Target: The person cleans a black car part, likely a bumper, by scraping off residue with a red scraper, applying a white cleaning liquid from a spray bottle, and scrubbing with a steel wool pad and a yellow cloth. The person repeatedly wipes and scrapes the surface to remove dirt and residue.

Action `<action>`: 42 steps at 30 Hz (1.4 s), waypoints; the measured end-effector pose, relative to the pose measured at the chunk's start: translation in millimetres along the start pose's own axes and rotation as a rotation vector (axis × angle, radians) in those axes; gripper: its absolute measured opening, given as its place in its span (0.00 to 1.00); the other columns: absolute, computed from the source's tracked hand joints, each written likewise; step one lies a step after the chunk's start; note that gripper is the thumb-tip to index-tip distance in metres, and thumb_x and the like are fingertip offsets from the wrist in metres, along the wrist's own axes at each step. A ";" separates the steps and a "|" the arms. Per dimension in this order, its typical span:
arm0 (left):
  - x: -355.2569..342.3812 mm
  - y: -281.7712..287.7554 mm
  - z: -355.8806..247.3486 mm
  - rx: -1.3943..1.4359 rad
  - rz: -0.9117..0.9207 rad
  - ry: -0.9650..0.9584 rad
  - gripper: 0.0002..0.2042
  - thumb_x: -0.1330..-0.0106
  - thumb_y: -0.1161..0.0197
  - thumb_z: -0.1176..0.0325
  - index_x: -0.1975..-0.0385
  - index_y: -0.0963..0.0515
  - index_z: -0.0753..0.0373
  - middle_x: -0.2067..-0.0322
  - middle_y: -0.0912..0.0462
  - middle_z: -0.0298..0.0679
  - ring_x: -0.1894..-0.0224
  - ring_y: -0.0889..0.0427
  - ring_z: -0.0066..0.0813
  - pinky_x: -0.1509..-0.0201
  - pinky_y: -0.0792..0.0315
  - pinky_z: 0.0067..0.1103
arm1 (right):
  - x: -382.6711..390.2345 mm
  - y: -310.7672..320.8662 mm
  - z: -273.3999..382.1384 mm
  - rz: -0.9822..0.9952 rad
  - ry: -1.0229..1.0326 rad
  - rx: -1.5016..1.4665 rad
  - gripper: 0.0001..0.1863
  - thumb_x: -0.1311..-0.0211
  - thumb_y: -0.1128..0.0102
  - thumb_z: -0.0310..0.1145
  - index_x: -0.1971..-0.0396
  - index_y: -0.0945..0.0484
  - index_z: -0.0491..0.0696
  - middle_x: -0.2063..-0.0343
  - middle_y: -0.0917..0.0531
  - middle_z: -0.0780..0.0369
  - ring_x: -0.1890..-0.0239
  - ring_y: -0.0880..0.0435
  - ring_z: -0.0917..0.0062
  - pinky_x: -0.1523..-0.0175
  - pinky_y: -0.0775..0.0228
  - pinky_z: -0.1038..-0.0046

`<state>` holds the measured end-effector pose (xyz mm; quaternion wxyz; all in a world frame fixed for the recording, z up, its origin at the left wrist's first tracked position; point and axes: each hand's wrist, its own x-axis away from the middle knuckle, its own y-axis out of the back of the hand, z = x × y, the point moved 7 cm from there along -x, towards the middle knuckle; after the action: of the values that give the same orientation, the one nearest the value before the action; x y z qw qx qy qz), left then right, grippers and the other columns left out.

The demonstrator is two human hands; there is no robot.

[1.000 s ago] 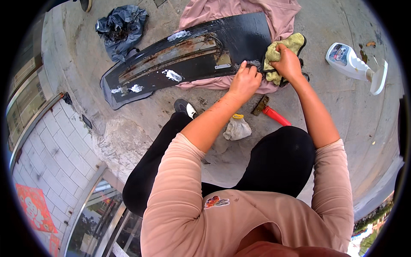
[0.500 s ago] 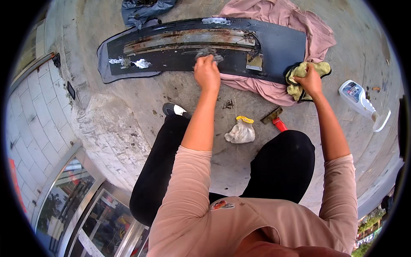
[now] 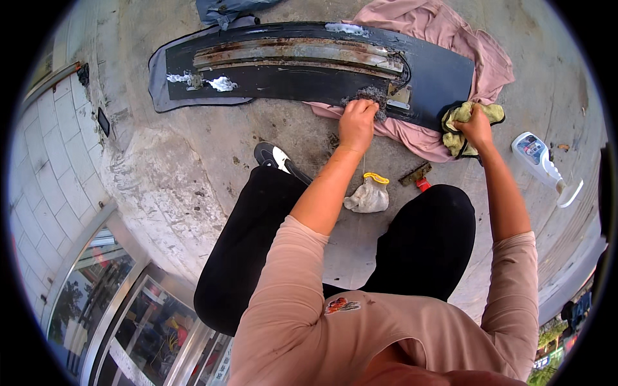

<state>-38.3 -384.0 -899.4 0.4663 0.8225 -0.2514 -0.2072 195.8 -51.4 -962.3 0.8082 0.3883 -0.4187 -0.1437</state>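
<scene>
A long black panel [image 3: 438, 83] lies across a pink cloth [image 3: 492, 71] and a grey cloth [image 3: 156, 82], with a rusty metal strip [image 3: 296, 55], a small metal plate [image 3: 400, 103] and white foam patches [image 3: 223, 84] on it. My left hand [image 3: 357, 127] is closed on a dark grey scouring pad [image 3: 376, 96], pressed to the panel's near edge beside the metal plate. At the panel's right end, my right hand [image 3: 477, 127] grips a folded yellow-green cloth [image 3: 457, 143] with dark edging.
A white spray bottle [image 3: 532, 151] lies at the right. By my knees are a red-handled scraper [image 3: 422, 183], a whitish glove [image 3: 365, 196] and my shoe [image 3: 270, 157]. A dark plastic bag [image 3: 232, 8] sits behind the panel. A tiled strip and glass frontage [image 3: 90, 283] are at the left.
My left hand went left along the panel, then came back right with the pad. My right hand still grips the cloth. The whole view has shifted, with the plastic bag now mostly out of frame.
</scene>
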 end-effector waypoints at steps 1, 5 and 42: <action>-7.8 3.7 3.6 0.013 0.013 -0.023 0.12 0.45 0.33 0.78 0.61 0.14 0.61 0.61 0.15 0.40 0.55 0.17 0.41 0.47 0.24 0.30 | -5.4 2.8 -8.4 -0.031 0.016 0.002 0.35 0.59 0.17 0.40 0.54 0.26 0.40 0.59 0.15 0.48 0.53 0.16 0.55 0.48 0.26 0.61; 1.3 62.2 104.4 -0.066 -0.010 0.215 0.12 0.47 0.34 0.80 0.63 0.14 0.61 0.61 0.15 0.39 0.56 0.17 0.41 0.48 0.23 0.31 | -1.4 3.0 4.8 -0.029 0.038 0.000 0.36 0.60 0.17 0.42 0.54 0.27 0.40 0.59 0.15 0.48 0.53 0.16 0.55 0.48 0.26 0.61; -40.9 31.2 80.3 -0.132 -0.126 0.171 0.09 0.45 0.30 0.74 0.64 0.14 0.58 0.64 0.14 0.39 0.60 0.16 0.41 0.54 0.21 0.29 | -6.5 -5.0 8.8 0.041 0.012 0.019 0.38 0.59 0.18 0.39 0.49 0.29 0.38 0.57 0.16 0.45 0.51 0.17 0.52 0.46 0.26 0.59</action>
<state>-123.7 -426.1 -906.4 0.5251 0.8190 -0.1442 -0.1812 185.4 -55.6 -966.7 0.8098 0.3881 -0.4231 -0.1211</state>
